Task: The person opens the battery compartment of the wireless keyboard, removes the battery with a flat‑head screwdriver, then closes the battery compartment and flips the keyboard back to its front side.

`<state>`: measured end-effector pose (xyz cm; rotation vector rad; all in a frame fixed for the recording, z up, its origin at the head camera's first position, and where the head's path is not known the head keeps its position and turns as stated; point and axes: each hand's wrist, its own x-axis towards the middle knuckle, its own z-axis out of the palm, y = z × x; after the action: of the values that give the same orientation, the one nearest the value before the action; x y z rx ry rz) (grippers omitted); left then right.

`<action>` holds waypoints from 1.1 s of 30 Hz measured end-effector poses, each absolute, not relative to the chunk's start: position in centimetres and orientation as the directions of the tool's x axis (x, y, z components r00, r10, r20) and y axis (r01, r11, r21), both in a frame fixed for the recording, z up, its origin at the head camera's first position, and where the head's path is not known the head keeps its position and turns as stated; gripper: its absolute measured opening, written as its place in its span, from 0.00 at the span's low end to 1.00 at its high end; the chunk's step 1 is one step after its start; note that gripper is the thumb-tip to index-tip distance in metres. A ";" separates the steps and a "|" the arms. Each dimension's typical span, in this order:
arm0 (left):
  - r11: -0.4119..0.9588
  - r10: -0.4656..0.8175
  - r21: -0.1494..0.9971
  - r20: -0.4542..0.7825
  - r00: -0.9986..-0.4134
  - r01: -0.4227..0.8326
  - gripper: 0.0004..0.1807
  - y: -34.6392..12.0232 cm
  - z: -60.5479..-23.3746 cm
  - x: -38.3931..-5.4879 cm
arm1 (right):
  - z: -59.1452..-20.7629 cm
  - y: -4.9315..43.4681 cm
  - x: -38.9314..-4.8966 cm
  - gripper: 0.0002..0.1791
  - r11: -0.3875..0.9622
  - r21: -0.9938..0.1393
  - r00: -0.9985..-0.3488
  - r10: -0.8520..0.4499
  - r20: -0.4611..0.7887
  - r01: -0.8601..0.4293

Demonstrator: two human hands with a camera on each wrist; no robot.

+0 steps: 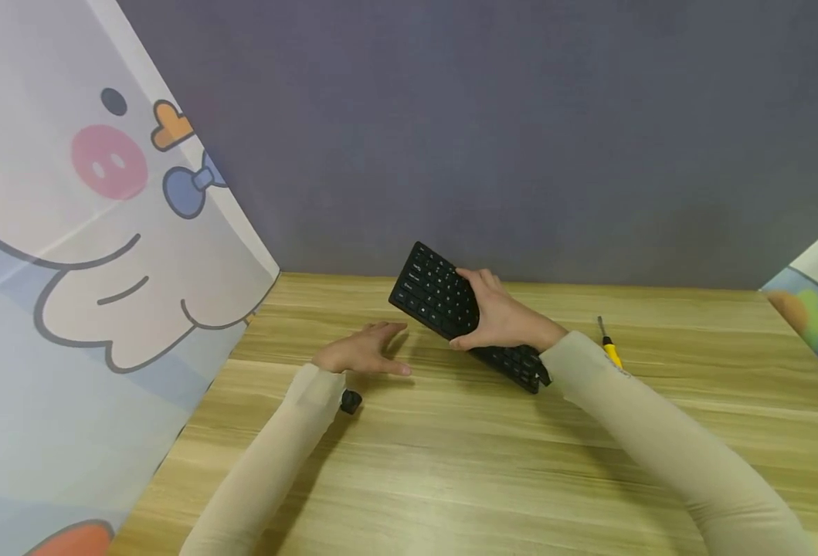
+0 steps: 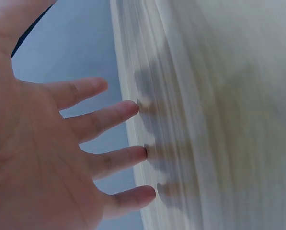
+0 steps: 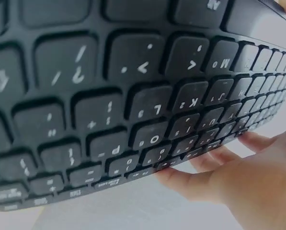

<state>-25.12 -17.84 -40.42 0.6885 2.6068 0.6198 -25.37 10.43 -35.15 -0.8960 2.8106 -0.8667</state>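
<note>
A black keyboard (image 1: 425,292) slants above the wooden table in the head view, its far left end raised. My right hand (image 1: 502,315) grips it across the middle, thumb on the near edge and fingers over the far edge. Up close in the right wrist view, rows of keys (image 3: 147,100) fill the picture, with the fingers of my right hand (image 3: 250,179) curled at the edge. My left hand (image 1: 363,351) is left of the keyboard and apart from it. In the left wrist view, that hand (image 2: 47,143) shows an empty palm and spread, straight fingers.
A screwdriver with a yellow and black handle (image 1: 612,351) lies on the table (image 1: 450,486), right of the keyboard. Behind the table stands a grey wall panel (image 1: 450,139). Cartoon-printed panels (image 1: 123,247) flank the left and right sides.
</note>
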 end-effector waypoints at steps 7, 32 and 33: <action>0.700 0.619 0.552 -0.154 -0.770 0.453 0.54 -16.3 -40.7 -25.7 | -34.6 10.4 -25.2 0.66 0.609 -0.603 -0.822 -0.552 0.144 -0.515; 0.495 0.714 0.648 0.075 -0.696 0.579 0.65 -11.3 -39.3 -25.8 | -35.4 10.6 -25.1 0.66 0.363 -0.722 -0.778 -0.497 0.384 -0.589; 0.507 0.706 0.647 0.066 -0.705 0.569 0.65 -11.3 -39.3 -25.8 | -35.3 10.5 -25.1 0.66 0.355 -0.722 -0.775 -0.496 0.393 -0.593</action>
<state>-25.79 -11.26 -39.34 1.0903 2.5429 0.9771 -25.07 10.55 -35.33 -1.0783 2.6709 -1.5000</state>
